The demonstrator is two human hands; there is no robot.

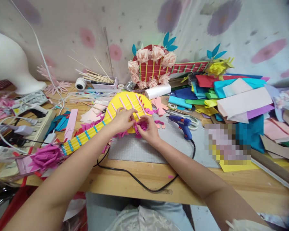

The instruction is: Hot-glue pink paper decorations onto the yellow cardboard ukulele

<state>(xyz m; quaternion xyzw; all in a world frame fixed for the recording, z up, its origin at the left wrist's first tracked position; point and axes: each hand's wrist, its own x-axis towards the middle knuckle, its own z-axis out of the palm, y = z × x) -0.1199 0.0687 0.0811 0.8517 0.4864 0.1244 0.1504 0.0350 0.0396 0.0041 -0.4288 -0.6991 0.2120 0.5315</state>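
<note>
A black cord [135,181] loops along the near table edge. Beyond it, over a grey mat [132,150], the left hand [121,120] and right hand [148,130] pinch a pink paper flower [141,125] with closed fingertips, against the six o'clock edge of a yellow paper guitar [131,103]. A blue glue gun [181,123] lies at three o'clock, and a red paper guitar [156,69] leans at twelve.

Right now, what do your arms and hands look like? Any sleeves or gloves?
My left hand and right hand are bare: no gloves, rings or watch in sight. Both forearms are uncovered too. Only a bit of white fabric shows near the right upper arm.
</note>
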